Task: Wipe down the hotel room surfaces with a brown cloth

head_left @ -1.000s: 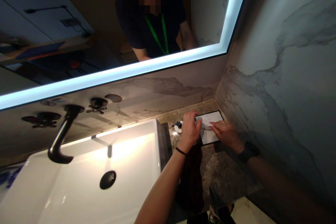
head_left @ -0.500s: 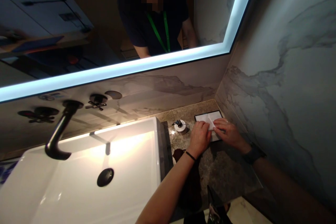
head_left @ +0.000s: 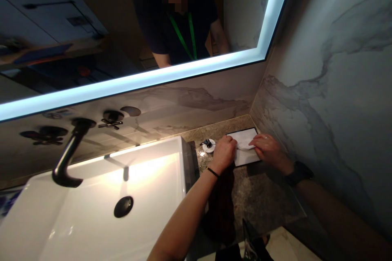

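Intently, two bare hands work at a white tissue [head_left: 246, 140] just right of centre in the frame, over a flat, dark-edged tray [head_left: 246, 160] on a stone table [head_left: 260, 200]. The left hand [head_left: 224, 154], a dark band [head_left: 212, 172] at its wrist, has its grip pinched on the tissue's left side; the right hand [head_left: 271, 151], below which sits a dark watch [head_left: 299, 173], has its grip closed on the right side. A white soap dispenser [head_left: 208, 146] with a black pump stands just beside the left hand. Dark cloth [head_left: 222, 212] lies partly behind the left forearm, lower centre. Filling the lower left, a white basin [head_left: 153, 216] sits beneath a dark faucet [head_left: 70, 157]. Across the top, a mirror [head_left: 183, 66] with a lit border reflects a person wearing a green lanyard [head_left: 180, 34].
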{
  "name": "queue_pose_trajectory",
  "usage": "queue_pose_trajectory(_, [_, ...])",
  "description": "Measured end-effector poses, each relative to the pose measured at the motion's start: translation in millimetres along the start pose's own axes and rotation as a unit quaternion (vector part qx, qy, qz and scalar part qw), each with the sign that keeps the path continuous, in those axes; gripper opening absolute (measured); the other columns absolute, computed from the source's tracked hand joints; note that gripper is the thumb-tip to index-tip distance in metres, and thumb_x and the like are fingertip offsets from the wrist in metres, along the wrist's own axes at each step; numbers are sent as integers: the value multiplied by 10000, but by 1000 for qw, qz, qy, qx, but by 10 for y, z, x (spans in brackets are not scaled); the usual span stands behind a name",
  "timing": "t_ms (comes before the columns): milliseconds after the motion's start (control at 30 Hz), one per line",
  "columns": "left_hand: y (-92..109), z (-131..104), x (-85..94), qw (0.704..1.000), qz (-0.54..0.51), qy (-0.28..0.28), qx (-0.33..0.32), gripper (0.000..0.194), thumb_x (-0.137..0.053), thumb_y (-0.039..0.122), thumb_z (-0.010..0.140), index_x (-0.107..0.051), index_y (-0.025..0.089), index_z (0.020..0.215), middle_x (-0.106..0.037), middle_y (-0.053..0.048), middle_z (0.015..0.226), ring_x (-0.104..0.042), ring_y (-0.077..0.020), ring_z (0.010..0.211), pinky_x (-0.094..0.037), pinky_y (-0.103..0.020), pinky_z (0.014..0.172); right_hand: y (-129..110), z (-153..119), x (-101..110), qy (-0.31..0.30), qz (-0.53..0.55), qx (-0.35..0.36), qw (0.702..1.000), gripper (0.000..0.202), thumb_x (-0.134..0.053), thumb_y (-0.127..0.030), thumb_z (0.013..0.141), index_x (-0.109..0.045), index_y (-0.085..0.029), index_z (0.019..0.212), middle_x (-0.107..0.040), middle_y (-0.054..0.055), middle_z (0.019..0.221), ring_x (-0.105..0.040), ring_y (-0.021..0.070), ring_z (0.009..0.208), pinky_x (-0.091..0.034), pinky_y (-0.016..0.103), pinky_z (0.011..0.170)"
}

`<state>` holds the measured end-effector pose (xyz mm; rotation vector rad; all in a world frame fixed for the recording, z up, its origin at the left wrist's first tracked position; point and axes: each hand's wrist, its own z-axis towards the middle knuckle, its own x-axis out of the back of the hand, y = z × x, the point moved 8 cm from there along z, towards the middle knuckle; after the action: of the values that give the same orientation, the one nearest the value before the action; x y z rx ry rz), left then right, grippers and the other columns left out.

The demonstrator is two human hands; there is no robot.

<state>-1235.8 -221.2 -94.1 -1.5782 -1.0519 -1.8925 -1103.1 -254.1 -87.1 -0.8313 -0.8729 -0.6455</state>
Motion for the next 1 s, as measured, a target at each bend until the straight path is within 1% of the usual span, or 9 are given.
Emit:
queue_pose_trajectory(67, [-125,-40,35,999,-20,17,42,152,-499,164,876,-641,154,927,-610,-77,960,-532,-205,938,-445,-307,827,105,-46,-16,15,17,-24,999,242,-470,-88,844,-676,-165,946,-672,64,941,-569,229,967,-436,406,905])
queue_pose_trajectory(167, [-106,-66,26,997,-54,31,37,165,-533,199,869,-632,168,997,-606,-62,985,-539,-192,959,-444,-285,838,176,-99,-37,26,37,-43,998,244,-468,-120,848,-683,-172,952,-676,64,955,-573,226,977,-437,392,898])
queue_pose_trajectory(367, [-14,53,-161,1000,-10,-21,10,176,-488,227,895,-653,168,904,-598,-77,937,-546,-206,940,-451,-297,804,166,-114,-28,23,39,-49,998,253,-447,-151,861,-687,-149,943,-679,83,935,-577,235,970,-443,395,883])
queue_pose_trajectory(467, [-169,45,-89,999,5,-17,38,198,-467,211,901,-655,154,873,-605,-89,921,-561,-210,915,-458,-305,796,191,-141,-7,30,37,-59,997,252,-448,-171,875,-688,-143,948,-674,99,950,-581,233,971,-454,389,877])
queue_pose_trajectory(567, [-265,-10,49,997,-35,6,64,181,-487,208,894,-652,159,952,-622,-79,963,-580,-194,924,-464,-288,814,205,-163,-13,38,48,-70,996,251,-450,-168,874,-688,-148,951,-668,101,968,-580,227,970,-461,384,873])
queue_pose_trajectory(667, [-114,-28,70,996,-82,9,27,199,-511,221,889,-631,175,1041,-632,-54,1013,-589,-179,951,-468,-269,836,179,-155,-41,40,57,-67,995,246,-459,-157,863,-686,-149,957,-664,92,953,-571,231,969,-459,392,875])
queue_pose_trajectory(800, [133,-10,-93,998,-67,-7,-13,182,-497,240,896,-608,179,1027,-623,-43,1020,-594,-174,942,-484,-267,817,144,-137,-25,51,46,-52,996,240,-471,-142,860,-681,-148,976,-661,86,953,-558,228,973,-452,379,879])
queue_pose_trajectory(900, [193,-22,-189,999,-19,-19,-18,188,-422,226,924,-601,168,928,-630,-50,955,-609,-183,890,-495,-275,765,107,-137,5,29,5,-28,999,263,-474,-114,856,-671,-137,1029,-655,87,996,-531,233,1015,-428,379,903])
queue_pose_trajectory(1000, [207,-49,-199,999,9,-39,-30,186,-402,180,915,-584,158,946,-642,-65,973,-627,-200,878,-503,-285,735,81,-128,45,-1,-56,-24,998,255,-501,-90,845,-693,-166,994,-640,76,1008,-493,250,1031,-394,390,902])
